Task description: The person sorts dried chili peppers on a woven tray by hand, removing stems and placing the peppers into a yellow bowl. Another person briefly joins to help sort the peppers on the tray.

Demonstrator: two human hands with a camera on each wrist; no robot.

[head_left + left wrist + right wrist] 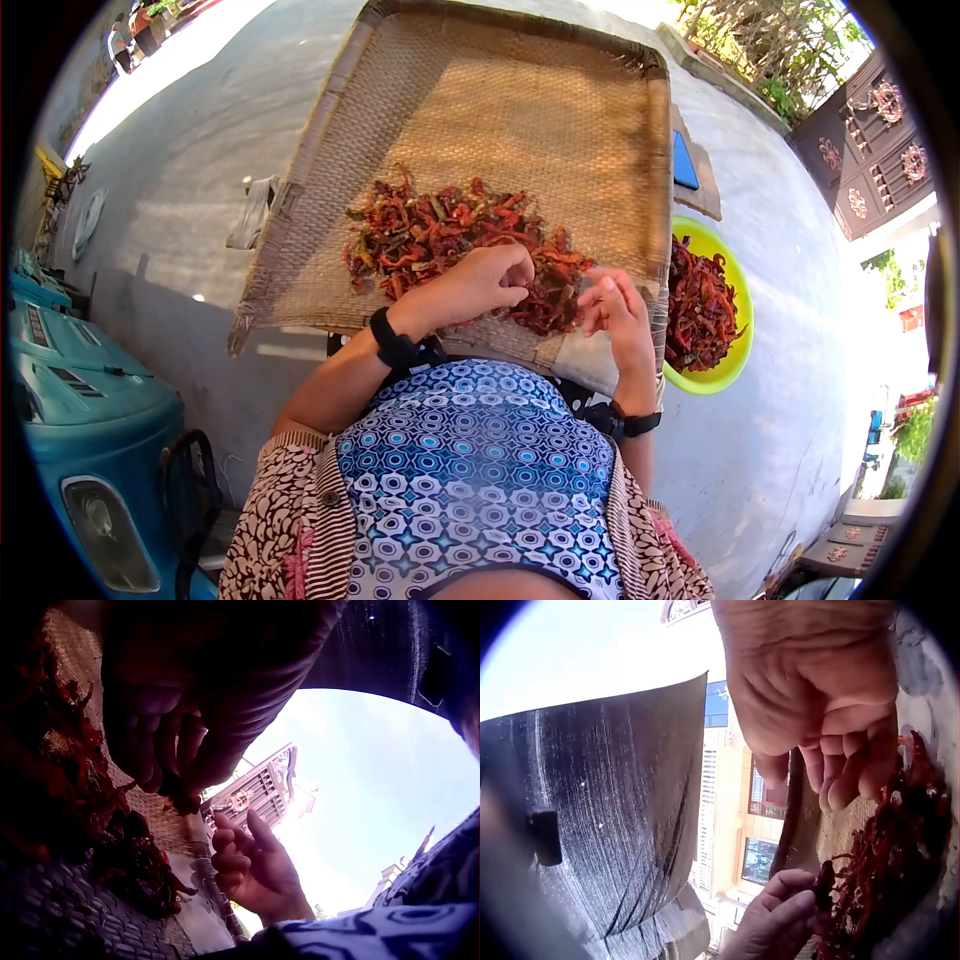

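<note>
- The left hand (488, 285) pinches one dried chili (825, 881) in curled fingertips, just above the chili pile (430, 235) on the woven tray (520, 110).
- The right hand (615, 310) is loosely curled, grasping nothing, at the near edge of the pile.
- Around the tray is sunlit grey concrete ground (200, 150), outdoors.
- A yellow bowl (725, 372) with more chilies stands just beside the tray, on the right.

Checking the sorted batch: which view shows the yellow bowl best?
Head view: the yellow bowl, heaped with dried chillies, sits right of the woven tray. The wrist views miss it; they show the left hand pinching a chilli.
</note>
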